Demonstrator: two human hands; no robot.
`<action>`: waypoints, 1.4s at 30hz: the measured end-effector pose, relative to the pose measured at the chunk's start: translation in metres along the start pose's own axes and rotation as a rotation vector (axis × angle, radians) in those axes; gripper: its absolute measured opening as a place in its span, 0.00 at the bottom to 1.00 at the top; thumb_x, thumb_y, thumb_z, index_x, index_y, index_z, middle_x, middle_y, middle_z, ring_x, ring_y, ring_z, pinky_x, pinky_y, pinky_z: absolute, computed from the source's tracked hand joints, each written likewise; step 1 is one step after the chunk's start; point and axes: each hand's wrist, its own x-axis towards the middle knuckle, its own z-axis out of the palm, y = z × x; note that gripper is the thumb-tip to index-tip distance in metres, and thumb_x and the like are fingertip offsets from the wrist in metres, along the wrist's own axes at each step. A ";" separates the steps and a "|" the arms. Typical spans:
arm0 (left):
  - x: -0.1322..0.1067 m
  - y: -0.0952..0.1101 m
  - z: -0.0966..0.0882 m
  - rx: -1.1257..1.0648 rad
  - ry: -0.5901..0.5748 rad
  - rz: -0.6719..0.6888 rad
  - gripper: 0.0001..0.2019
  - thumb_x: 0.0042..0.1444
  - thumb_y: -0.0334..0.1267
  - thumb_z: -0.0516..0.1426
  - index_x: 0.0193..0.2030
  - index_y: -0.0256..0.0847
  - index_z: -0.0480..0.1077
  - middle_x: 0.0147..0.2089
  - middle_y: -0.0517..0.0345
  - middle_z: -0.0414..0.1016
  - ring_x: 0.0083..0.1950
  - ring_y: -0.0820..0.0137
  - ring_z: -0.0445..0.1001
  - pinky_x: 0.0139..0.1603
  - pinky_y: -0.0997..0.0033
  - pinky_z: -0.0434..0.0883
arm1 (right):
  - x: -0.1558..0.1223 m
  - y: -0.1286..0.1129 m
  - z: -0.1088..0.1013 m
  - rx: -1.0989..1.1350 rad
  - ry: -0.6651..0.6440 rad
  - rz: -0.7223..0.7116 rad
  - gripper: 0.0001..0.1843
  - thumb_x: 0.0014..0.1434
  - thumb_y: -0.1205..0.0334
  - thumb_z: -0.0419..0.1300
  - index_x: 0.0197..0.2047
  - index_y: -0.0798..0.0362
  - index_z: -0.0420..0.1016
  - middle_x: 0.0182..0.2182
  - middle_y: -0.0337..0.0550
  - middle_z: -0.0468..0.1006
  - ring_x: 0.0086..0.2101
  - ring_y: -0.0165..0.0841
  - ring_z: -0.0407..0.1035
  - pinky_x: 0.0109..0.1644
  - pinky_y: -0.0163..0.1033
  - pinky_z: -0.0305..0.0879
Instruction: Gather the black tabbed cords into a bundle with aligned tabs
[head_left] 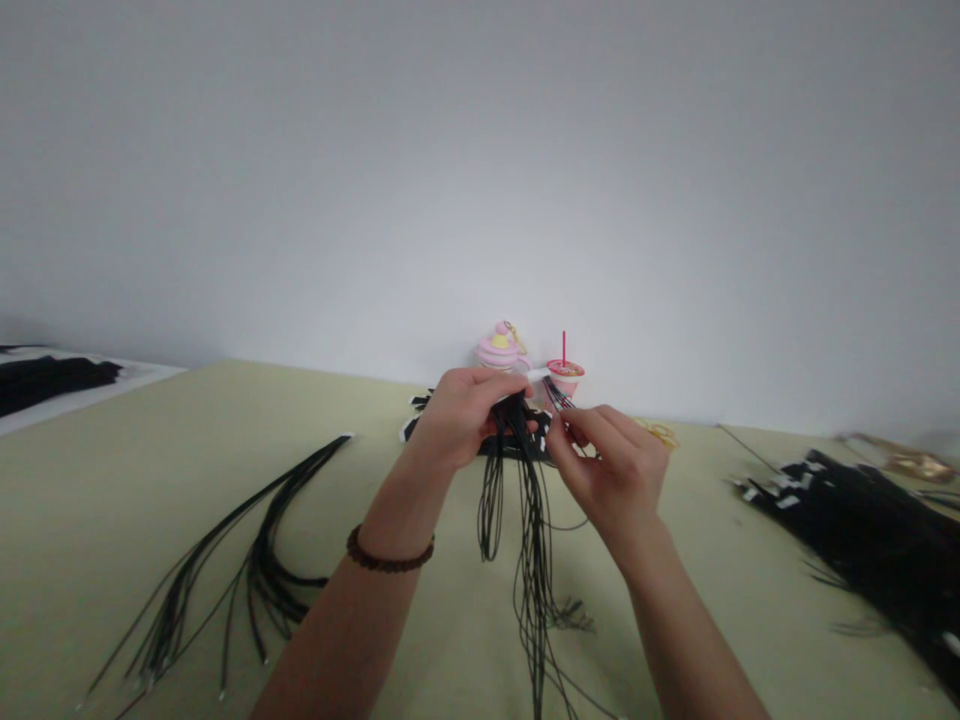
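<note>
My left hand [472,410] is closed round a bundle of thin black cords [532,540] near its upper end, where a white strip [537,374] sticks out past the fingers. The cords hang down in loops and loose ends towards the table's front. My right hand [619,455] is pinched on several thin dark strands just right of that white strip. Its fingertips are close together, and the strands fan up from them to the strip. A brown bead bracelet [390,552] circles my left wrist.
Another black cord bundle [262,540] lies on the pale table [255,400] at left. A large pile of black cords [862,550] is at right. Behind my hands stand a pink toy [498,348], a red-lidded cup [565,370] and more white-tipped black pieces [499,445]. Yellow bands [660,433] lie nearby.
</note>
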 end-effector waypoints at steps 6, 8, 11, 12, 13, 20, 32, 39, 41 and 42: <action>-0.001 -0.003 -0.002 0.070 -0.083 0.007 0.08 0.47 0.33 0.59 0.20 0.36 0.74 0.21 0.56 0.72 0.21 0.74 0.71 0.25 0.73 0.73 | 0.000 0.001 0.004 0.002 0.066 0.026 0.02 0.53 0.67 0.58 0.30 0.54 0.72 0.31 0.48 0.72 0.34 0.34 0.68 0.36 0.39 0.66; -0.002 -0.004 -0.002 0.089 -0.133 0.005 0.08 0.47 0.33 0.59 0.20 0.36 0.75 0.21 0.56 0.73 0.21 0.75 0.70 0.25 0.75 0.72 | 0.001 0.000 0.004 0.060 0.055 0.016 0.03 0.55 0.68 0.57 0.30 0.55 0.70 0.39 0.52 0.72 0.41 0.36 0.69 0.42 0.42 0.68; -0.003 -0.004 -0.001 0.094 -0.172 -0.010 0.07 0.47 0.33 0.59 0.21 0.35 0.75 0.22 0.55 0.73 0.22 0.75 0.70 0.23 0.78 0.69 | 0.001 -0.001 0.005 0.159 0.011 -0.021 0.05 0.57 0.71 0.53 0.31 0.55 0.68 0.44 0.52 0.73 0.45 0.35 0.69 0.48 0.43 0.67; -0.003 -0.004 -0.001 0.092 -0.179 -0.019 0.07 0.47 0.33 0.60 0.22 0.35 0.75 0.22 0.56 0.73 0.22 0.75 0.71 0.23 0.78 0.69 | 0.001 -0.001 0.005 0.169 0.011 -0.026 0.05 0.57 0.72 0.53 0.31 0.55 0.67 0.43 0.52 0.73 0.45 0.35 0.70 0.49 0.43 0.67; -0.003 -0.004 -0.001 0.091 -0.183 -0.027 0.07 0.47 0.34 0.60 0.22 0.35 0.76 0.22 0.56 0.73 0.22 0.75 0.71 0.23 0.78 0.69 | 0.001 0.000 0.006 0.170 0.016 -0.024 0.06 0.57 0.72 0.52 0.32 0.54 0.67 0.43 0.52 0.74 0.45 0.35 0.70 0.49 0.43 0.68; -0.006 -0.003 -0.001 0.089 -0.177 -0.045 0.05 0.47 0.33 0.60 0.25 0.34 0.76 0.23 0.56 0.73 0.22 0.74 0.71 0.25 0.75 0.72 | 0.002 0.001 0.006 0.170 0.022 -0.016 0.05 0.58 0.72 0.52 0.32 0.55 0.68 0.43 0.53 0.73 0.46 0.35 0.70 0.49 0.42 0.68; 0.008 0.001 -0.025 -0.143 -0.216 -0.092 0.06 0.51 0.29 0.57 0.27 0.30 0.75 0.24 0.54 0.74 0.24 0.73 0.74 0.30 0.72 0.76 | 0.012 0.015 -0.016 0.225 -0.062 -0.043 0.03 0.54 0.70 0.60 0.33 0.55 0.74 0.40 0.50 0.76 0.42 0.33 0.71 0.48 0.39 0.68; 0.008 0.007 -0.039 -0.104 -0.339 -0.098 0.07 0.55 0.31 0.57 0.34 0.31 0.75 0.25 0.53 0.76 0.24 0.69 0.77 0.28 0.73 0.76 | 0.011 0.055 -0.039 0.276 -0.191 0.162 0.05 0.53 0.62 0.64 0.30 0.53 0.72 0.31 0.40 0.78 0.33 0.30 0.73 0.41 0.35 0.67; 0.007 0.007 -0.040 -0.092 -0.358 -0.108 0.06 0.55 0.32 0.56 0.34 0.32 0.75 0.26 0.53 0.77 0.25 0.70 0.77 0.29 0.72 0.77 | 0.008 0.068 -0.042 0.272 -0.188 0.242 0.06 0.52 0.60 0.64 0.30 0.52 0.72 0.28 0.39 0.77 0.29 0.29 0.71 0.36 0.34 0.67; 0.006 0.008 -0.039 -0.087 -0.369 -0.116 0.06 0.55 0.32 0.57 0.34 0.32 0.75 0.26 0.54 0.77 0.25 0.70 0.77 0.30 0.72 0.77 | 0.006 0.073 -0.044 0.266 -0.183 0.271 0.07 0.52 0.59 0.64 0.30 0.52 0.72 0.27 0.38 0.76 0.28 0.29 0.71 0.35 0.34 0.66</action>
